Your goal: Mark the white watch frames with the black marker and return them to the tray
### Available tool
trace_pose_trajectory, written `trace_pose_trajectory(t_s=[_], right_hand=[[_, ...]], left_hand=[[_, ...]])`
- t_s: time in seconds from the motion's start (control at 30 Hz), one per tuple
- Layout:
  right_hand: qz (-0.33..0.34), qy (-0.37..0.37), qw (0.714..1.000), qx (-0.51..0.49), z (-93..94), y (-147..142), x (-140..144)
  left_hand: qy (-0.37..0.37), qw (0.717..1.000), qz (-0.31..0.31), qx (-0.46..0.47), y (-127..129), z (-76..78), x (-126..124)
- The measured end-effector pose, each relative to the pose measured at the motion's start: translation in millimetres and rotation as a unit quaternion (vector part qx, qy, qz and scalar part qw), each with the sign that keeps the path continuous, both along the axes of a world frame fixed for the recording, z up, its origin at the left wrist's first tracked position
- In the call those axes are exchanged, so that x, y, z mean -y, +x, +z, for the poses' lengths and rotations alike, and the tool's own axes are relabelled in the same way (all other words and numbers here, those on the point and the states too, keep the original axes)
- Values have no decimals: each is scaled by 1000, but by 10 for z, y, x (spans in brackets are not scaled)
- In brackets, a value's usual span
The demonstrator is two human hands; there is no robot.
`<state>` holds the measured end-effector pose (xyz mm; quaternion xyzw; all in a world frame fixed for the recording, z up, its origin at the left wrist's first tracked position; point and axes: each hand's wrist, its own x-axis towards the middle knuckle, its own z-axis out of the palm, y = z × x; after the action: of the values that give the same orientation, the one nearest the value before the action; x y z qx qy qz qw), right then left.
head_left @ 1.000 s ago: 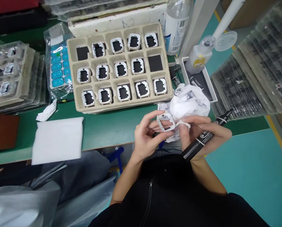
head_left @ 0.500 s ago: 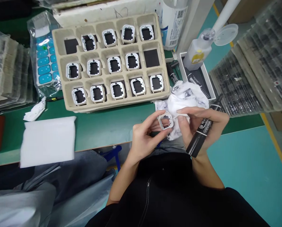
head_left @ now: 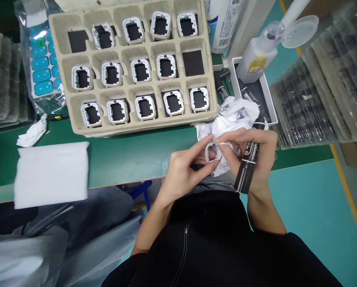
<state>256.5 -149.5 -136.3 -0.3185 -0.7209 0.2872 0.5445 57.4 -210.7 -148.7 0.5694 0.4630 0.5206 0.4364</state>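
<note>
We pinch a small white frame (head_left: 212,150) between the fingers of our left hand (head_left: 186,171) and our right hand (head_left: 253,153), just past the near edge of the green desk (head_left: 130,155). Our right hand is also closed around a black marker (head_left: 248,161), and a crumpled white cloth (head_left: 232,117) lies just behind the frame. Beyond it, on the desk, sits a pulp tray (head_left: 133,127) holding more frames in its compartments, with a white foam pad (head_left: 51,173) well to the left.
</note>
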Motion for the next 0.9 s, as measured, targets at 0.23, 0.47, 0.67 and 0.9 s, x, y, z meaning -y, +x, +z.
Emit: trace_pose_trajectory(t_s=[0.23,0.47,0.67,0.9], right_hand=[[32,-47,998,29,50,113,-57],[30,-53,997,38,53,118,-77],[18,-76,997,-16,123,102,-61],[30,-84,992,-83,48,55,-51]], left_hand=[[6,1000,-17,-2,-3,4,-22],[6,1000,-3,-25,13,-10,-8],[-10,1000,-9,-10,-6,9,-18],[-61,998,-10,32,-30,44,-26]])
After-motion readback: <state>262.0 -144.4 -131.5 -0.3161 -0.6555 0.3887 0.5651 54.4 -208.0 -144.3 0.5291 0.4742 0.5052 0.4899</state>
